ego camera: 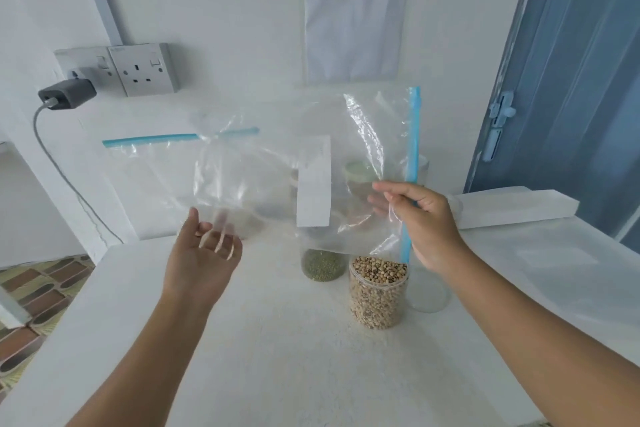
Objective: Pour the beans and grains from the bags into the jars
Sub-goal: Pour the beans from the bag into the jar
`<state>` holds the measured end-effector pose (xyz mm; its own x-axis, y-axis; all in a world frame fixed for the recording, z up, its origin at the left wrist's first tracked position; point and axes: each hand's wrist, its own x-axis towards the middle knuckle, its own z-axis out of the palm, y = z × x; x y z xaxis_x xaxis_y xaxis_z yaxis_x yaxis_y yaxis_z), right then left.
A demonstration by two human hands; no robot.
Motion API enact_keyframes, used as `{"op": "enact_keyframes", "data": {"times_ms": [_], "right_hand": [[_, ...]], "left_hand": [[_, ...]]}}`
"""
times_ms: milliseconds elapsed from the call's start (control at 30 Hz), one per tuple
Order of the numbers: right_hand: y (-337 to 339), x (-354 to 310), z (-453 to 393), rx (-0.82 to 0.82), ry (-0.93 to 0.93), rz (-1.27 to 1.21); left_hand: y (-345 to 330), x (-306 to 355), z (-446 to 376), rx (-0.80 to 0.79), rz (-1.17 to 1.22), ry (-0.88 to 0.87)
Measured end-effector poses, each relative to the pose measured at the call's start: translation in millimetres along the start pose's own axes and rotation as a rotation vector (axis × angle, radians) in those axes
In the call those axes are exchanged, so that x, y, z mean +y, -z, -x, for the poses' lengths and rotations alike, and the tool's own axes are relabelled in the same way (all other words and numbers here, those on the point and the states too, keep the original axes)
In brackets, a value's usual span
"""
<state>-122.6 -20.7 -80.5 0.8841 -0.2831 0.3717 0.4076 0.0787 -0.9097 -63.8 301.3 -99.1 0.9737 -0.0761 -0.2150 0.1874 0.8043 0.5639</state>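
Two empty clear zip bags with blue zip strips hang in the air above the white table [277, 357]. My right hand [426, 218] pinches the right bag [367, 135] beside its upright zip strip. The left bag [162, 177], zip strip level on top, brushes my left hand [204, 253], whose relaxed fingers show through the bag's lower corner, thumb apart. A white label [313, 180] is on one bag. Below stand a jar of green beans [322, 265], a full jar of black-eyed beans [377, 291] and a clear empty jar [429, 291]. More jars are blurred behind the plastic.
A white foam block [512, 204] lies at the table's back right, next to a blue door [571, 80]. Wall sockets [145, 69] with a plugged charger [65, 94] and cable are at the back left. A printed sheet [353, 10] hangs on the wall. The table's left edge drops to tiled floor [31, 305].
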Motion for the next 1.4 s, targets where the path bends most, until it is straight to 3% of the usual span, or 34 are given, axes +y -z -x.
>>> {"op": "enact_keyframes", "data": {"times_ms": [200, 467, 833, 967, 1200, 1267, 1400], "right_hand": [[8.1, 22.1, 4.2, 0.063, -0.019, -0.035], [6.4, 33.8, 3.0, 0.109, -0.017, -0.128], [5.6, 43.9, 4.8, 0.041, -0.029, -0.237], [12.8, 44.2, 3.8, -0.032, -0.042, -0.143], [22.9, 27.0, 3.1, -0.34, -0.141, 0.182], [23.2, 23.1, 4.0, -0.345, -0.136, 0.219], [19.9, 26.3, 5.2, -0.204, -0.021, 0.39]], "left_hand": [[-22.8, 12.8, -3.1, -0.124, -0.176, -0.133], [-42.7, 24.8, -8.2, -0.156, -0.312, -0.3], [-70.5, 35.9, -8.1, -0.245, -0.319, -0.35], [-76.4, 37.1, -8.8, -0.249, -0.299, -0.364], [-82.5, 37.2, -15.2, -0.244, -0.274, -0.361], [-85.2, 37.0, -14.9, -0.255, -0.26, -0.356], [-90.4, 31.1, -10.8, -0.288, -0.255, -0.343]]}}
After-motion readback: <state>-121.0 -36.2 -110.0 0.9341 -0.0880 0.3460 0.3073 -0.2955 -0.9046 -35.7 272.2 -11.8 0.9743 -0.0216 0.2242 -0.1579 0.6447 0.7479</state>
